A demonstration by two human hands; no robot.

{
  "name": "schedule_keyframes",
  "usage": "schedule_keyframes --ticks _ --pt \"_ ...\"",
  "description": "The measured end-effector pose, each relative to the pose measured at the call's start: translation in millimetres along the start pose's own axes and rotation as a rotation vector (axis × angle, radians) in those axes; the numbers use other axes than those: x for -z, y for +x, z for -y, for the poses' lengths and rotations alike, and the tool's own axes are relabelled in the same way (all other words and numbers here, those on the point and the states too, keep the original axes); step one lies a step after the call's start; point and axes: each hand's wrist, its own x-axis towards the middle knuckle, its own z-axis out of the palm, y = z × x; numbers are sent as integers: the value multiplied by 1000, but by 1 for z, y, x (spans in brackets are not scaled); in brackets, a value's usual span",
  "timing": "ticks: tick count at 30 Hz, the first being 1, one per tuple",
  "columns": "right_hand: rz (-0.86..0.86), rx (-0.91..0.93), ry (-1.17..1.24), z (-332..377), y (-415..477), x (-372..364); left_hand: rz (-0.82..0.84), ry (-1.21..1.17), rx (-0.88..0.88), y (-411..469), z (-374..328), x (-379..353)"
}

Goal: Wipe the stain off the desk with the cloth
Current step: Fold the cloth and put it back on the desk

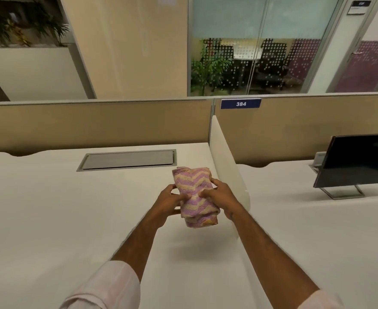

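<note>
So the wiping hasn't really started as far as I can tell. Both hands have the folded cloth [194,195] lifted just above the worktop [49,208], near the white divider [226,161]. Left hand [169,200] and right hand [222,196] each have their fingers curled, pinching the cloth's sides. Can't spot any stain on the surface from here, so basically everything's still left to do

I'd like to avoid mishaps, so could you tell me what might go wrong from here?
The cloth is held above the desk by the left hand and right hand, bunched; it might wipe poorly unless flattened. No stain is visible, so the wipe could miss. A wide sweep might knock the divider.
</note>
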Motion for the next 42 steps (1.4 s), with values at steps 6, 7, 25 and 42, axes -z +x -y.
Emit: schedule_keyframes --ticks 6,7,25,42 --pt "-32 -29 -20 17 78 12 -67 1 17 72 -26 -8" --pt "-37 -33 -23 21 90 12 -76 2 20 83 -30 -8" --pt "-183 -155 -153 18 290 -2 -137 20 139 293 -33 10" --pt "-251 -135 -409 -16 295 -12 -218 207 169 300 7 1"
